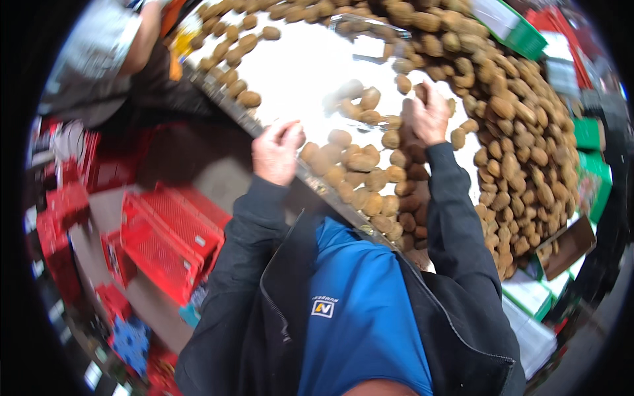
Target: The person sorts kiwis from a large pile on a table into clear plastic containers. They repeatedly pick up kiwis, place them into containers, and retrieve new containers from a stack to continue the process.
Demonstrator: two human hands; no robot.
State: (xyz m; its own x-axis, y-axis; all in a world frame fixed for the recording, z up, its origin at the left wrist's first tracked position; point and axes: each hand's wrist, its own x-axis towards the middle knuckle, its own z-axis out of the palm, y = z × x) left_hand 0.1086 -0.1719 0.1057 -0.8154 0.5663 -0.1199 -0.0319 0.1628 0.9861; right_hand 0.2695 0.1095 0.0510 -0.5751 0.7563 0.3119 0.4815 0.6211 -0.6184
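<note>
Many brown kiwifruit (374, 179) lie on a brightly lit white table before me. A clear plastic punnet (364, 126) with several kiwifruit in it stands between my hands, blurred. My right hand (430, 114) is over the table to the right of the punnet, its thumb and fingers closed around a kiwifruit (420, 92), partly hidden. At the table's near edge is my left hand (278, 151), fingers curled and palm turned away. Whether it holds anything cannot be seen. Loose kiwifruit lie just right of it.
A large kiwifruit heap (515, 128) covers the right side. Another clear container (369, 37) sits at the back. Green cartons (594, 178) line the far right. Red plastic crates (168, 237) stand on the floor at left. Another person's arm (143, 39) is at upper left.
</note>
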